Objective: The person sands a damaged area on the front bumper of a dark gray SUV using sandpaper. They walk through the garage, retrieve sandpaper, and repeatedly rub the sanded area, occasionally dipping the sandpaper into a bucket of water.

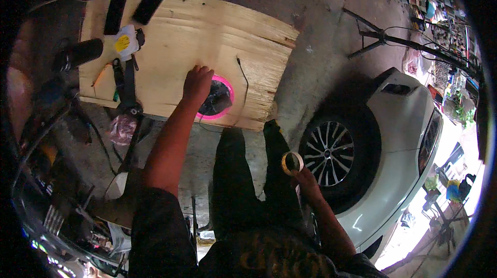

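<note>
On the wooden board lies a round pink-rimmed thing (231, 90) with a dark, crumpled-looking middle; its exact kind is unclear. My left hand (198, 85) is closed at its upper left rim, fingers curled, and covers part of it. A thin dark wire trails from its lower edge. Out to the right, above my right leg, my right hand (308, 183) grips a roll of tape (285, 164), pale tan and ring-shaped, with its hole showing.
The wooden board (176, 34) also bears two black slabs (151, 3), a short black cable (242, 73), a white-and-yellow packet (123, 43) and a black strap (128, 81). A black cylinder (83, 54) overlaps its left edge. A pale car (398, 122) stands close on the right.
</note>
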Demonstrator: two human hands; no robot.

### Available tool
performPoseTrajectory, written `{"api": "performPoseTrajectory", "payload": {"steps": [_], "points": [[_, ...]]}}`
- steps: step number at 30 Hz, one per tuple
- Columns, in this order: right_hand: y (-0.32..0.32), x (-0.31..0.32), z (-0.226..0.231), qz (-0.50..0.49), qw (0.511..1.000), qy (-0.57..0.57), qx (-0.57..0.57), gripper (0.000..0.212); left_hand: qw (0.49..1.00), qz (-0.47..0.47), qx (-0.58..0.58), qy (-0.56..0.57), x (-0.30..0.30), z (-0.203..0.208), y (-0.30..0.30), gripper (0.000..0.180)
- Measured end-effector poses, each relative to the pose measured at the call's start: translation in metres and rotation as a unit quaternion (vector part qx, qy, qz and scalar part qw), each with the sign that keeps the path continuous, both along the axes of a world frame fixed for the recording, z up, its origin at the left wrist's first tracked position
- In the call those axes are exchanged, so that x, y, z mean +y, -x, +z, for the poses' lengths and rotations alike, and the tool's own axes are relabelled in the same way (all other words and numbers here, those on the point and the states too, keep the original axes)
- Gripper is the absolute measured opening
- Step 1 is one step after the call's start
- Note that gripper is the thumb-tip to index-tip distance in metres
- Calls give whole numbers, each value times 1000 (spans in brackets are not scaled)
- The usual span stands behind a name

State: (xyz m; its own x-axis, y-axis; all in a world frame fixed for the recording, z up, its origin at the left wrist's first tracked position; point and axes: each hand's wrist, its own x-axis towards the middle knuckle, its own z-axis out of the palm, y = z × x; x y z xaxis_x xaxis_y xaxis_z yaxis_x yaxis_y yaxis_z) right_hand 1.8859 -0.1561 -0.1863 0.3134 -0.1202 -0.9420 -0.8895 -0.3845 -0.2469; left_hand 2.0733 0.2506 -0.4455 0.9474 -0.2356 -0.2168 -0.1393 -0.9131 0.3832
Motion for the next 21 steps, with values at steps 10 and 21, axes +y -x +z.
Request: {"api": "performPoseTrajectory", "payload": {"steps": [10, 21], "points": [[-93, -29, 11, 185, 959, -159, -145, 33, 879, 364, 308, -24, -43, 67, 347, 39], [-225, 14, 50, 268, 945, -179, 54, 27, 660, 553, 394, 322, -386, 229, 632, 56]]}}
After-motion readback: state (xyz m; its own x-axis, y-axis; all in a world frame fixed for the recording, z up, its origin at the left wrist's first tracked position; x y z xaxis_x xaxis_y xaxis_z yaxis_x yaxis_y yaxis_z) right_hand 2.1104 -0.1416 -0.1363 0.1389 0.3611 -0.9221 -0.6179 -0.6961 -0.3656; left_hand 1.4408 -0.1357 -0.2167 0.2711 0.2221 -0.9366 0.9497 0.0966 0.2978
